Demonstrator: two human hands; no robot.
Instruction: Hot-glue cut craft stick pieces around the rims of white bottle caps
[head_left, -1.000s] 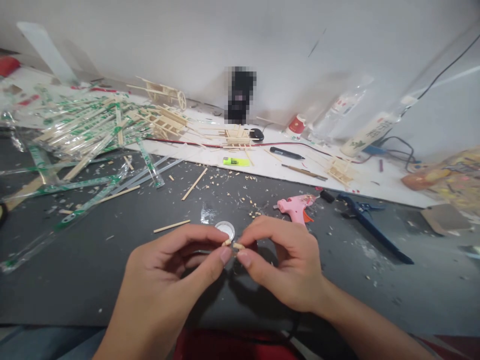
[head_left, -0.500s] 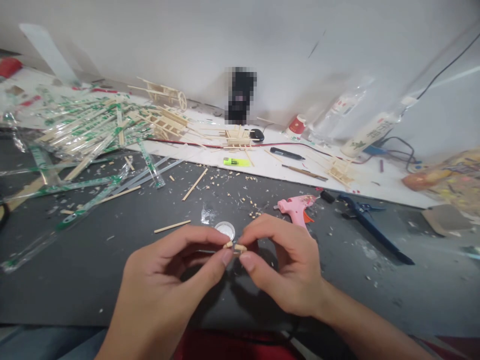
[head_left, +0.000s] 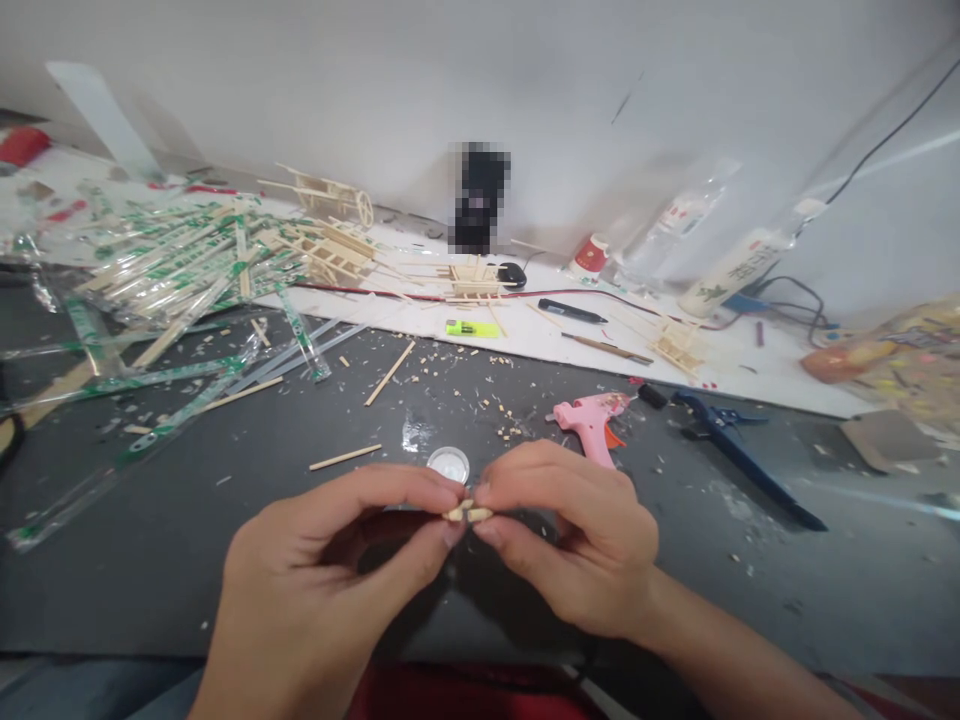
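In the head view my left hand [head_left: 322, 570] pinches a small wooden stick piece [head_left: 454, 515] between thumb and forefinger. Opposite it, the thumb and forefinger of my right hand [head_left: 581, 540] grip another short wooden stick piece [head_left: 478, 515]. The pieces are very close together; whether they touch I cannot tell. Fingertips hide parts of both. Just behind the fingers lies a round white lid [head_left: 448, 464] on the dark table [head_left: 135, 570]. A pink hot glue gun [head_left: 592, 420] rests beyond my right hand.
Loose sticks [head_left: 345, 457] and wood scraps [head_left: 506, 415] are scattered ahead. Plastic-wrapped chopsticks [head_left: 180, 260] pile up at left. Small wooden cart models [head_left: 334, 195] stand along the back. At right lie dark-blue-handled cutters [head_left: 750, 470]; a yellow-green lighter [head_left: 471, 328] and a black pen [head_left: 572, 311] sit behind.
Both hands have moved slightly down in view, and the two wooden pieces sit closer together. My right fingers have shifted a little toward the left hand. Surrounding objects stay put.
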